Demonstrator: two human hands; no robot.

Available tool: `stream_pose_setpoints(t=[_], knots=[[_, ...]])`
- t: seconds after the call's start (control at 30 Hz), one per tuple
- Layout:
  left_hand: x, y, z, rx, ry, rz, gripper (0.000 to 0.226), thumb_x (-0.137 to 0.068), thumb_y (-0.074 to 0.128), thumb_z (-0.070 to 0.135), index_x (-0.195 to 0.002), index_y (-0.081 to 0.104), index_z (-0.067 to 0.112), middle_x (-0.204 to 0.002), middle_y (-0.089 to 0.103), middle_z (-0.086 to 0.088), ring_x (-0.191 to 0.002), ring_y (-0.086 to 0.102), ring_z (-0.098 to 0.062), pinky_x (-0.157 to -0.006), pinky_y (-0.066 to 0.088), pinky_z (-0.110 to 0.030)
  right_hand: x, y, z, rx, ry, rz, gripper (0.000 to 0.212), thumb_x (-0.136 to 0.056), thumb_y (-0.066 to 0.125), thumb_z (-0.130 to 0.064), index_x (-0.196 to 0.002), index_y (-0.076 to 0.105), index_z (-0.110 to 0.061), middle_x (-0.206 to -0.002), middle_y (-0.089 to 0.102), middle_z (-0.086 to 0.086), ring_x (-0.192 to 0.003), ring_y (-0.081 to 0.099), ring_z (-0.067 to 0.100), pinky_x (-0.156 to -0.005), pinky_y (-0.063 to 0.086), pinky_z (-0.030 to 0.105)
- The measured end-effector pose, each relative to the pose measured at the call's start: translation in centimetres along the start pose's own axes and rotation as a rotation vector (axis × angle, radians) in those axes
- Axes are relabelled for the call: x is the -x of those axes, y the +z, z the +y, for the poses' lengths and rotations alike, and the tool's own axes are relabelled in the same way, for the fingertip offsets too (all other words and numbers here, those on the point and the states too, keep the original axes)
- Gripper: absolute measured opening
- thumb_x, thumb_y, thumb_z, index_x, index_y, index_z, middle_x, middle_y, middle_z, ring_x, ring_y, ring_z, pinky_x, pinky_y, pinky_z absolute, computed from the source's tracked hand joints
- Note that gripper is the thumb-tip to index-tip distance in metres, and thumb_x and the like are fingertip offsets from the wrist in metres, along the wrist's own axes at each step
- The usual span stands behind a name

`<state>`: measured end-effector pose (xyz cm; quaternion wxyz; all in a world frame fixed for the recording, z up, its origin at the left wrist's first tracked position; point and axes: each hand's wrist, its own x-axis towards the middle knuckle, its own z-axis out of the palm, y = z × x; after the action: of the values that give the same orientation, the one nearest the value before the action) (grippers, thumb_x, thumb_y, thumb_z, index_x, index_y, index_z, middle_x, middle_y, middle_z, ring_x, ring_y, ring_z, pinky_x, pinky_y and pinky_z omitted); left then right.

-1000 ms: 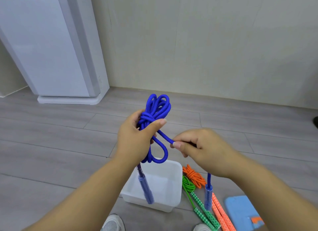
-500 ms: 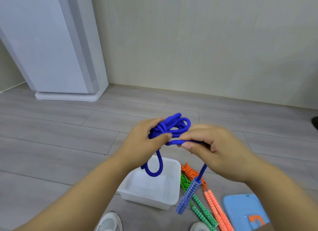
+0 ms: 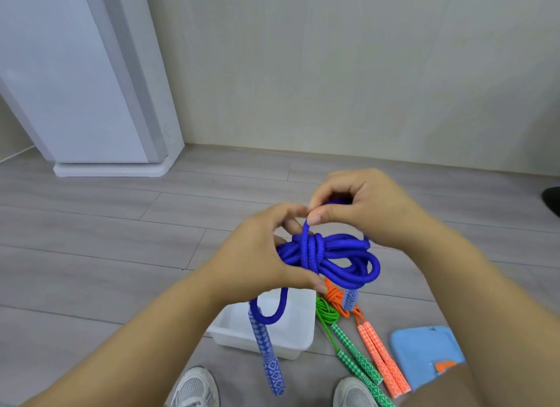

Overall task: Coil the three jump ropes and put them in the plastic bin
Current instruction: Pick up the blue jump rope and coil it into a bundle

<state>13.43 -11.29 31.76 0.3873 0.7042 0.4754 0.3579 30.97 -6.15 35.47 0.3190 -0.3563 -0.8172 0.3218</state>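
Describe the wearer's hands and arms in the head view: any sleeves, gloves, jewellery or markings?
The left hand and right hand are bare, with no gloves, rings or markings visible. The left forearm and right forearm are also uncovered. No sleeve, watch or wristband shows up to the picture's edge. The right thumbnail looks short and unpainted.

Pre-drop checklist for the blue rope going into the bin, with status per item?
1. Left hand grips the blue jump rope coil: ok.
2. Wrap round the coil's middle secured: cannot tell; right hand pinches the free end.
3. Plastic bin open-topped on the floor: ok.
4. Handles gathered: not ok; long handle dangles in front of the bin.
5. Green jump rope and orange jump rope binned: not ok; both lie on the floor beside it.
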Motion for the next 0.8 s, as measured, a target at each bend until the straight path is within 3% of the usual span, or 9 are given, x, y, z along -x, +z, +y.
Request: stream_pose_setpoints(t=[0.17, 0.23, 0.27, 0.3, 0.37, 0.43, 0.53, 0.6, 0.8], knots=[[0.1, -0.1, 0.3, 0.414, 0.071, 0.007, 0.075, -0.051, 0.082, -0.004, -0.111, 0.043, 0.019, -0.079, 0.062, -0.001, -0.054, 0.059, -0.018, -0.051, 0.049, -0.026, -0.3, 0.1, 0.6, -0.153, 0.101, 0.001, 0.018, -0.063, 0.08, -0.012, -0.068, 0.064, -0.005, -0.064, 0.063, 0.01, -0.062, 0.053, 0.011, -0.058, 0.044, 0.021], [0.0, -0.1, 0.3, 0.55, 0.121, 0.034, 0.068, -0.053, 0.078, 0.0, -0.112, 0.046, 0.015, -0.07, 0.06, -0.002, -0.046, 0.053, -0.017, -0.047, 0.045, -0.024, -0.2, 0.4, 0.3, -0.079, 0.073, -0.019, 0.011, -0.068, 0.066, -0.009, -0.059, 0.061, -0.015, -0.056, 0.062, -0.003, -0.053, 0.048, 0.001, -0.055, 0.038, 0.009], [-0.1, -0.2, 0.3, 0.618, 0.142, 0.048, 0.062, -0.055, 0.074, 0.006, -0.111, 0.049, 0.012, -0.065, 0.058, -0.002, -0.043, 0.049, -0.017, -0.046, 0.043, -0.024, -0.2, 0.6, 0.7, -0.038, 0.086, -0.002, 0.03, -0.074, 0.061, -0.007, -0.05, 0.059, -0.025, -0.048, 0.058, -0.012, -0.047, 0.047, -0.001, -0.051, 0.035, 0.005], [-0.2, -0.3, 0.4, 0.686, 0.15, 0.059, 0.055, -0.057, 0.07, 0.01, -0.109, 0.052, 0.011, -0.06, 0.056, -0.002, -0.041, 0.046, -0.018, -0.045, 0.042, -0.024, 0.0, 1.0, 0.4, -0.026, 0.112, 0.003, 0.043, -0.08, 0.061, -0.006, -0.044, 0.056, -0.028, -0.043, 0.054, -0.017, -0.044, 0.045, 0.0, -0.047, 0.034, 0.006], [-0.3, -0.6, 0.4, 0.79, 0.122, 0.097, 0.034, -0.059, 0.068, 0.013, -0.093, 0.063, 0.012, -0.056, 0.051, -0.003, -0.041, 0.042, -0.017, -0.044, 0.039, -0.023, 0.4, 1.7, 0.6, -0.052, 0.154, 0.003, 0.036, -0.086, 0.061, -0.013, -0.053, 0.057, -0.026, -0.043, 0.053, -0.015, -0.044, 0.038, 0.004, -0.046, 0.031, 0.011], [-0.5, -0.7, 0.3, 0.756, 0.053, 0.171, 0.021, -0.058, 0.072, 0.015, -0.078, 0.068, 0.017, -0.054, 0.05, -0.002, -0.042, 0.042, -0.016, -0.043, 0.039, -0.024, 0.7, 2.4, 0.6, -0.03, 0.181, -0.013, 0.025, -0.088, 0.059, -0.022, -0.064, 0.056, -0.023, -0.05, 0.057, -0.012, -0.049, 0.038, 0.007, -0.05, 0.034, 0.019], [-0.7, -0.6, -0.2, 0.595, -0.052, 0.275, 0.036, -0.052, 0.081, 0.016, -0.085, 0.067, 0.019, -0.057, 0.054, 0.0, -0.043, 0.044, -0.017, -0.045, 0.039, -0.025, 1.5, 2.8, 0.7, 0.077, 0.197, -0.079, 0.025, -0.091, 0.054, -0.029, -0.066, 0.056, -0.027, -0.062, 0.063, -0.005, -0.051, 0.045, 0.01, -0.052, 0.036, 0.019], [-0.8, -0.6, -0.4, 0.57, -0.068, 0.322, 0.033, -0.056, 0.081, 0.021, -0.087, 0.068, 0.02, -0.056, 0.053, -0.003, -0.045, 0.044, -0.018, -0.047, 0.039, -0.026, 2.0, 3.0, 0.3, 0.099, 0.192, -0.116, 0.025, -0.093, 0.049, -0.031, -0.07, 0.058, -0.027, -0.057, 0.057, -0.007, -0.049, 0.045, 0.006, -0.049, 0.035, 0.014], [-1.6, -0.8, -1.2, 0.484, -0.073, 0.577, 0.023, -0.075, 0.074, 0.031, -0.088, 0.064, 0.015, -0.063, 0.056, -0.007, -0.048, 0.048, -0.018, -0.05, 0.043, -0.032, 2.5, 3.2, 0.0, -0.035, 0.191, -0.135, 0.034, -0.096, 0.044, -0.033, -0.066, 0.056, -0.025, -0.049, 0.047, -0.009, -0.051, 0.04, 0.012, -0.051, 0.038, 0.028]])
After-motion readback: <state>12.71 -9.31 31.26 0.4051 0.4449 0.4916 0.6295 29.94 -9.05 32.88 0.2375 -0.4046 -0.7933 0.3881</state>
